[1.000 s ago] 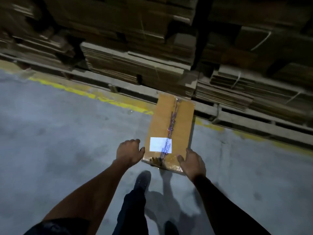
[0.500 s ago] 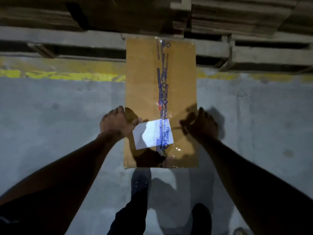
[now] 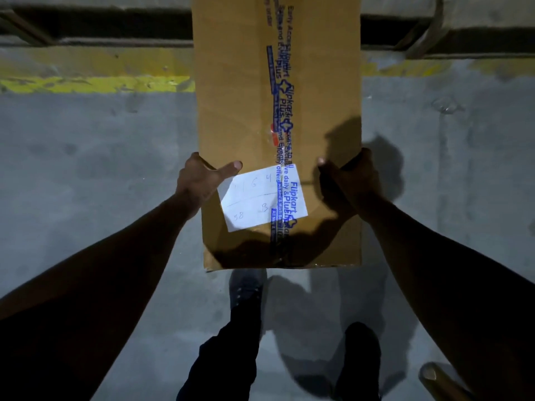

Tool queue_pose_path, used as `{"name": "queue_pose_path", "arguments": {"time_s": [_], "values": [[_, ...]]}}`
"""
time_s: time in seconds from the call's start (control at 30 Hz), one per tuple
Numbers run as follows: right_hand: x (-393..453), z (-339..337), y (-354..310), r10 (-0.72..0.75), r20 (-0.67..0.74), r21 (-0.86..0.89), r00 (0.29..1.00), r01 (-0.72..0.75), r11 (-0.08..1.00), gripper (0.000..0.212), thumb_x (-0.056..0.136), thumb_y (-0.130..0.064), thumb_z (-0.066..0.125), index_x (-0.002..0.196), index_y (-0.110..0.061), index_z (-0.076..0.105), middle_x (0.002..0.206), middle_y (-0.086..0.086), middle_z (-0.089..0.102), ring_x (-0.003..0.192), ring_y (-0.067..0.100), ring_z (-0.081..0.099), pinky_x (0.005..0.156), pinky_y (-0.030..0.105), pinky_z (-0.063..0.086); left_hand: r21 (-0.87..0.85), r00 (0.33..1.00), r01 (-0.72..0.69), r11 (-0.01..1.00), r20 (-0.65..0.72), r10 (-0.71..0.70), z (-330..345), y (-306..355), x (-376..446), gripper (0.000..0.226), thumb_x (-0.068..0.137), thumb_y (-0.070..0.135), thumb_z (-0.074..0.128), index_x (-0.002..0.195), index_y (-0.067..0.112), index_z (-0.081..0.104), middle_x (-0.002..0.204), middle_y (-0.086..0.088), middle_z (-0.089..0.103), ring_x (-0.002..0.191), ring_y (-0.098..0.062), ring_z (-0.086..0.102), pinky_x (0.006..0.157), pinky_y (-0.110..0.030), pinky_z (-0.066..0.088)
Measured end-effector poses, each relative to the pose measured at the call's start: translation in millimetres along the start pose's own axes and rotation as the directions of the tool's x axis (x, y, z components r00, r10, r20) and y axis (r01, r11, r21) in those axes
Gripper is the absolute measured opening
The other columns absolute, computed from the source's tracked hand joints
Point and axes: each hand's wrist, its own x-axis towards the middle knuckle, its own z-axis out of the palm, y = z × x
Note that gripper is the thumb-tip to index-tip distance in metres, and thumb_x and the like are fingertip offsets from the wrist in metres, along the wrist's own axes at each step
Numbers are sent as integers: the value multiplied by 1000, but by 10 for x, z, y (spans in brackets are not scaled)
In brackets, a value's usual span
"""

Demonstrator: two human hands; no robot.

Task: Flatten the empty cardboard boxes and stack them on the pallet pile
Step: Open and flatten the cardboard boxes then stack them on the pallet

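A long brown cardboard box [image 3: 237, 111] fills the middle of the head view, above the concrete floor. Blue printed tape runs along its top seam and a white paper label [image 3: 254, 204] is stuck near its close end. My left hand [image 3: 199, 180] grips the box's left edge, thumb lying on top beside the label. My right hand [image 3: 347, 180] grips the right edge, thumb on top, fingers wrapped under the side. The box's far end runs past the top of the frame.
A worn yellow line [image 3: 95, 82] crosses the grey floor. Beyond it a wooden pallet base [image 3: 101, 39] with dark gaps spans the top. My legs and shoes [image 3: 246, 287] are under the box. A brown object [image 3: 431, 374] pokes in at lower right.
The view has tilted down and closed in on the box. Both hands slid forward from its near corners to its side edges, and the box now looks much larger and nearer.
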Motion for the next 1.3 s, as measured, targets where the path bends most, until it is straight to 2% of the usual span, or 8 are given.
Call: {"name": "queue_pose_path", "arguments": {"time_s": [0.07, 0.13, 0.2, 0.37, 0.5, 0.7, 1.1, 1.3], "values": [[-85, -50, -33, -2, -10, -41, 1000, 2, 999, 89, 70, -71, 74, 134, -18, 43, 132, 11, 60, 123, 37, 55, 102, 50, 46, 2, 1000, -12, 1000, -21, 12, -26, 14, -79, 50, 70, 60, 81, 73, 17, 56, 72, 3, 61, 69, -18, 59, 60, -27, 41], [-185, -113, -55, -2, -8, -91, 1000, 2, 996, 86, 72, -73, 71, 130, -14, 45, 130, 14, 60, 122, 38, 55, 100, 47, 46, 13, 999, -6, 1000, -45, 7, -50, 30, -180, 55, 73, 59, 80, 64, 18, 43, 62, 3, 48, 57, -16, 46, 55, -27, 34], [-329, -207, -90, -1, -2, -144, 1000, 1, 990, 85, 74, -76, 66, 126, -12, 45, 126, 17, 61, 120, 39, 55, 97, 45, 45, 49, 996, 21, 999, -91, -17, -105, 79, -351, 62, 73, 63, 77, 65, 12, 44, 59, 2, 45, 54, -16, 43, 54, -27, 33], [-716, -520, -92, -50, 25, -170, 998, 53, 984, 69, 77, -75, 63, 111, -17, 48, 122, 13, 63, 115, 36, 59, 93, 40, 45, 134, 984, 76, 988, -173, -52, -170, 170, -881, 70, 65, 80, 67, 62, 11, 59, 60, -5, 61, 62, -26, 63, 67, -35, 49], [-1054, -811, 41, -49, 106, -200, 993, 69, 977, 72, 84, -68, 61, 125, -11, 51, 127, 14, 61, 115, 32, 58, 82, 31, 37, 140, 959, 153, 978, -261, -112, -68, 130, -1421, 66, 69, 77, 68, 70, 10, 67, 74, -8, 70, 73, -27, 68, 75, -37, 53], [-1476, -1046, 497, -86, 229, -275, 970, 149, 950, 86, 80, -74, 61, 135, -10, 46, 136, 17, 55, 123, 39, 52, 98, 43, 43, 67, 923, 259, 963, -311, -227, 195, -199, -2389, 69, 66, 78, 70, 80, 11, 65, 79, -6, 67, 76, -26, 66, 74, -37, 54], [-2751, -719, 1410, -136, 521, -478, 843, 420, 772, 84, 78, -76, 60, 133, -14, 48, 132, 13, 58, 120, 35, 54, 91, 38, 42, -237, 758, 514, 824, -324, -566, 948, -1897, -4393, 77, 66, 83, 64, 71, 7, 59, 70, -8, 66, 65, -26, 65, 58, -29, 42], [-3377, -171, 1873, -202, 627, -523, 752, 599, 606, 88, 78, -77, 60, 137, -13, 41, 135, 15, 55, 123, 37, 52, 98, 43, 41, -507, 638, 500, 702, -332, -695, 1493, -2850, -5269, 65, 68, 80, 67, 80, 15, 66, 80, -3, 68, 78, -28, 65, 70, -35, 47]]}}
